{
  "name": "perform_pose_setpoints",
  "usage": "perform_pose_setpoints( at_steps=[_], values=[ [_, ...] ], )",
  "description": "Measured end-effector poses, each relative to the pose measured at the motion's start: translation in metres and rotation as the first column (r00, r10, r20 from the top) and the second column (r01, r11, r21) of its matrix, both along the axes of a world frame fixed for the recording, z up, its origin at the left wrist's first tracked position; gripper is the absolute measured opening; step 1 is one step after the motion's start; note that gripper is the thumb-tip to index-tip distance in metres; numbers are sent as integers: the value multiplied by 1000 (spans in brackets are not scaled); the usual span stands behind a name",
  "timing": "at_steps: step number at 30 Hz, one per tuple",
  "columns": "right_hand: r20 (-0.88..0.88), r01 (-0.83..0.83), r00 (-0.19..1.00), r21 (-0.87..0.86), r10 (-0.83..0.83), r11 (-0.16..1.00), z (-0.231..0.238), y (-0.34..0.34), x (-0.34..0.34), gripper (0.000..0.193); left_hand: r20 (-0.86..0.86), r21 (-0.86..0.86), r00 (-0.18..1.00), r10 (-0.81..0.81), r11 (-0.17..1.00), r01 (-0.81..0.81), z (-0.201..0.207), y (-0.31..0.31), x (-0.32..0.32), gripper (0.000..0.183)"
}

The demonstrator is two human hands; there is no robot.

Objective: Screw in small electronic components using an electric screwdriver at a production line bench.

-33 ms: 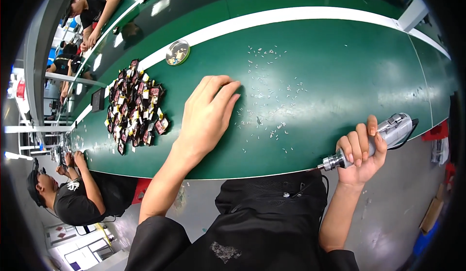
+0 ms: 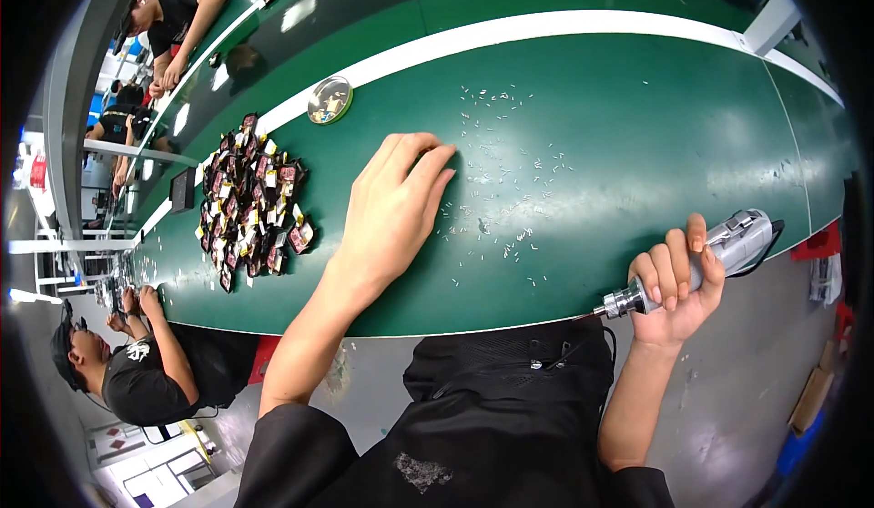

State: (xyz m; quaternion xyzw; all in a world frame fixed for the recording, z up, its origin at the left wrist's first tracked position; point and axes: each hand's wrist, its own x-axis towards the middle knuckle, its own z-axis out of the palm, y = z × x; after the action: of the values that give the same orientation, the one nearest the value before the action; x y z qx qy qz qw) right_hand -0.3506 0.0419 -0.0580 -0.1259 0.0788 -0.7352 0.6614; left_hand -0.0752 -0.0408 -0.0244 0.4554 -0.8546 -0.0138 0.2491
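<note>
My left hand (image 2: pixel 393 203) hovers over the green table, back of the hand up, fingers loosely curved and the thumb apart from the index finger. Nothing shows in it, though the undersides of the fingers are hidden. Just to its right lie many tiny white slivers (image 2: pixel 496 208), scattered over the table. At the near table edge on the right, my right hand (image 2: pixel 678 285) is wrapped round a grey electric screwdriver (image 2: pixel 736 242). Its metal chuck (image 2: pixel 623 303) and thin bit point left, along the table edge.
A heap of small black parts with yellow and white labels (image 2: pixel 250 208) lies left of my left hand. Behind it stand a round dish of small pieces (image 2: pixel 330 100) and a black tray (image 2: pixel 182 188). A white rail (image 2: pixel 510 24) bounds the far side. Co-workers (image 2: pixel 137 371) sit to the left.
My left hand has shifted very slightly right and up, its fingertips a little nearer the slivers. My right hand and the screwdriver look unchanged.
</note>
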Motion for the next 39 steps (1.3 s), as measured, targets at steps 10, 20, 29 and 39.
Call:
perform_pose_setpoints(
  at_steps=[10,20,29,39],
  values=[
    [-4,-30,1000,-55,30,998,-5,2,-5,10,231,-143,970,-71,984,106,-9,-39,-16,11],
    [-11,-41,999,-53,40,998,-3,1,-3,9,239,-148,968,-71,983,108,-6,-43,-19,12],
    [10,-30,999,-44,30,999,1,2,-2,9,203,-184,965,-168,961,207,-13,-51,-11,14],
    [-1,-12,1000,-21,12,1000,-1,3,-1,8,38,-152,995,-90,984,94,-12,-46,-11,11]
  ],
)
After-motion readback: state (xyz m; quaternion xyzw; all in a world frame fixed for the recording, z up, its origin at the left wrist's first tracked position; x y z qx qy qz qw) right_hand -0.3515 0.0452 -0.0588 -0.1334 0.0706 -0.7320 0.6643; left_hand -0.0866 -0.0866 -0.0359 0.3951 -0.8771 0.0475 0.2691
